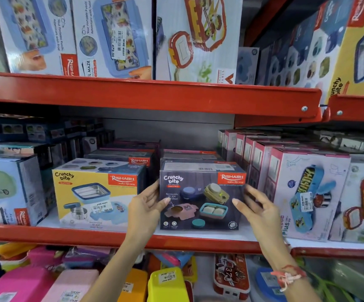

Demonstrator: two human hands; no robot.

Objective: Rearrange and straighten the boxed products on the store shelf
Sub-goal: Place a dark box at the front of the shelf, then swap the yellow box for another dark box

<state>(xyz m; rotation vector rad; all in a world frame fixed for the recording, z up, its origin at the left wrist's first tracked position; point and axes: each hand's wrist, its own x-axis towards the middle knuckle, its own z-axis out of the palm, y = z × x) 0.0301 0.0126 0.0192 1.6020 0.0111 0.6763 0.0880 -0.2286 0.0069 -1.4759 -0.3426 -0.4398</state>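
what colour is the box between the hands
Dark purple-grey box with a red brand label, seen in the head view.

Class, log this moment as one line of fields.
left hand: open at box's left edge | right hand: open at right edge | dark Crunchy Bite box: upright on middle shelf

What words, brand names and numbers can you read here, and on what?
"Crunchy bite", "RISHABH": dark box between both hands.
"Crunchy bite", "RISHABH": yellow box.
"NINE MART", "479.00": price sticker, upper shelf.
Smaller print, other price stickers: blurred.
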